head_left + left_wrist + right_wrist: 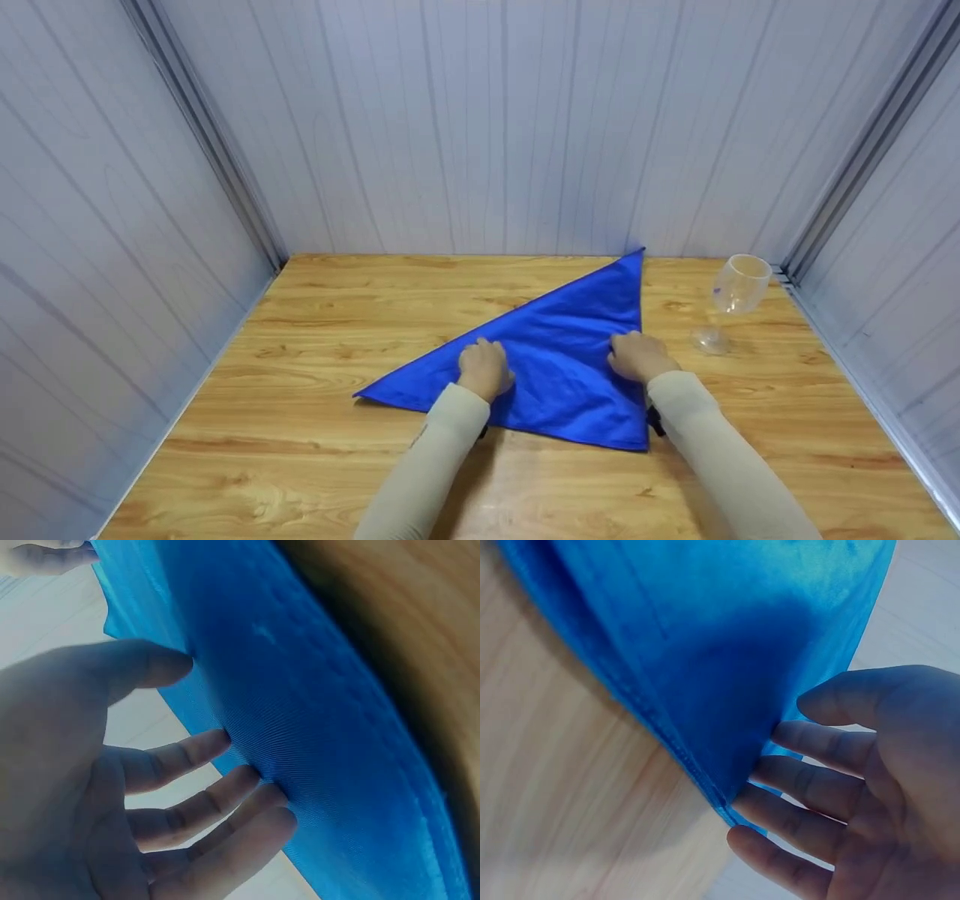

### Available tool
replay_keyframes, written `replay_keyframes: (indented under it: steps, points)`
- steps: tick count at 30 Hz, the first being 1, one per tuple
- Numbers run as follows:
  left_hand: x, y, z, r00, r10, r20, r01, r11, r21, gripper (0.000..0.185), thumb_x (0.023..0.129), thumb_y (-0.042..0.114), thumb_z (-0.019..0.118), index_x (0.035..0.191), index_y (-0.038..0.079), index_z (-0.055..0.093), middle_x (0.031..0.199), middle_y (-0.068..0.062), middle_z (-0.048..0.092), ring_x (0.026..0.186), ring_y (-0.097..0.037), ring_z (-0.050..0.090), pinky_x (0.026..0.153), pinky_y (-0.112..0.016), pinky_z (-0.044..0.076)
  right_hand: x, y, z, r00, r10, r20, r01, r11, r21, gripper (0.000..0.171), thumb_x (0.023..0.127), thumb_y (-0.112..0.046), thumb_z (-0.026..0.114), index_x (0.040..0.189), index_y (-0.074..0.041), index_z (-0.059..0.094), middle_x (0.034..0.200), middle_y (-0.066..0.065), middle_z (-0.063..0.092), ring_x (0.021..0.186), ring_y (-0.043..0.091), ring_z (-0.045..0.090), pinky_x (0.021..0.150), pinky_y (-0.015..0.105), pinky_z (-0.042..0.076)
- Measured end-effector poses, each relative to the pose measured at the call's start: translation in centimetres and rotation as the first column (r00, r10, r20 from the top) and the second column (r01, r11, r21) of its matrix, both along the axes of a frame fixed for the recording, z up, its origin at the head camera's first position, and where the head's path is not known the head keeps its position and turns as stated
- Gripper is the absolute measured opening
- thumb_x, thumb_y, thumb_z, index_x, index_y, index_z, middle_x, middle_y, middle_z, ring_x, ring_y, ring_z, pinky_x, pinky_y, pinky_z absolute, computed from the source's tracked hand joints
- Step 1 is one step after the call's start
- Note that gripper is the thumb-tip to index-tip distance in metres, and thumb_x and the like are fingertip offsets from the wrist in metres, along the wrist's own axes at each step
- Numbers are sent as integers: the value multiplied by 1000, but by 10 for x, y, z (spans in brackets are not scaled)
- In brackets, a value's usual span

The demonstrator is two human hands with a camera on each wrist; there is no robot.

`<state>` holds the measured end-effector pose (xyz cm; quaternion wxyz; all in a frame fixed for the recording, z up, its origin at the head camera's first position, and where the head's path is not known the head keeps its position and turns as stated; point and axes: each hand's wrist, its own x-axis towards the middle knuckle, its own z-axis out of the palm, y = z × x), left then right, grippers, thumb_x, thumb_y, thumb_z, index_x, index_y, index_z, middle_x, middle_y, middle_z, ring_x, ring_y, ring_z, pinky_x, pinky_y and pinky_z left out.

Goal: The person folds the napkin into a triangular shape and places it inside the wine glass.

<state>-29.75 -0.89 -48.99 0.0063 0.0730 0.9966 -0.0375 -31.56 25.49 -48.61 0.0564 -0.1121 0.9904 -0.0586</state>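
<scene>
A blue cloth (559,375) lies on the table as a triangle, with one point toward the back wall and another toward the left. My left hand (486,369) is over its left half. In the left wrist view, the thumb and slightly bent fingers of that hand touch the cloth (300,712) with their tips, set apart. Near the cloth's right edge is my right hand (639,356). Its fingertips rest on the cloth (705,690) in the right wrist view, close to the hem, and the little finger lies just past the edge.
A clear stemmed glass (741,285) stands on the wooden table (300,465) at the back right, to the right of the cloth. Pale panel walls (465,127) enclose the table at the back and on both sides.
</scene>
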Motion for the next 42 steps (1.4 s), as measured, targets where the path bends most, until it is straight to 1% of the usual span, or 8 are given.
replay_keyframes:
  steps: [5, 10, 17, 23, 28, 34, 39, 42]
  points:
    - [-2, -3, 1, 999, -6, 35, 6, 1000, 11, 52, 93, 47, 64, 124, 5, 65, 111, -17, 62, 99, -33, 64, 74, -42, 56, 2, -3, 0, 999, 33, -43, -31, 999, 34, 19, 93, -13, 57, 91, 5, 65, 93, 29, 65, 92, 48, 64, 76, 58, 53]
    - [-4, -9, 1, 999, -27, 20, 26, 999, 44, 53, 92, 48, 67, 121, 3, 66, 108, -18, 63, 99, -34, 64, 76, -44, 56, 3, -3, 1, 994, 63, -85, -58, 997, 52, 19, 91, -11, 58, 79, 2, 65, 85, 28, 65, 83, 47, 65, 71, 56, 54]
    - [-9, -13, 0, 999, -27, 39, 24, 997, 73, 54, 92, 47, 68, 122, 2, 65, 111, -18, 61, 102, -35, 62, 82, -46, 55, 6, -5, 2, 996, 55, -72, -52, 998, 42, 19, 92, -10, 58, 81, 2, 67, 86, 28, 65, 83, 46, 65, 71, 56, 54]
    - [-13, -17, -4, 997, -27, 69, 21, 995, 95, 59, 94, 48, 66, 131, 2, 62, 122, -19, 59, 111, -35, 58, 87, -47, 54, 11, -9, 3, 990, 76, -116, -76, 997, 9, 18, 89, -6, 59, 74, 2, 64, 78, 26, 63, 78, 47, 65, 66, 56, 53]
    - [-13, -21, -3, 996, -33, 86, 23, 993, 117, 60, 95, 47, 64, 134, 2, 59, 126, -19, 56, 115, -35, 56, 89, -47, 53, 15, -12, 3, 983, 95, -156, -95, 995, 3, 17, 87, -4, 60, 71, 2, 62, 74, 25, 62, 75, 46, 64, 66, 56, 53]
    - [-11, -26, -2, 994, -45, 94, 34, 992, 124, 64, 95, 46, 62, 140, 2, 54, 132, -21, 55, 120, -37, 54, 93, -49, 51, 19, -17, 4, 988, 92, -128, -91, 996, 13, 20, 88, -6, 61, 70, 1, 63, 74, 24, 62, 73, 44, 65, 65, 55, 54]
    - [-13, -27, -6, 995, -62, 83, 48, 985, 165, 66, 95, 44, 63, 142, 0, 51, 136, -22, 54, 124, -40, 53, 96, -52, 49, 21, -20, 6, 989, 94, -115, -93, 996, 18, 21, 89, -7, 61, 70, 1, 63, 75, 23, 62, 73, 41, 64, 65, 53, 54]
    - [-15, -27, -7, 993, -72, 93, 56, 984, 170, 66, 96, 44, 63, 144, 0, 49, 138, -22, 53, 125, -40, 52, 96, -52, 49, 23, -21, 7, 990, 89, -110, -88, 996, 19, 22, 89, -7, 61, 69, 1, 62, 74, 21, 61, 71, 38, 63, 65, 52, 54]
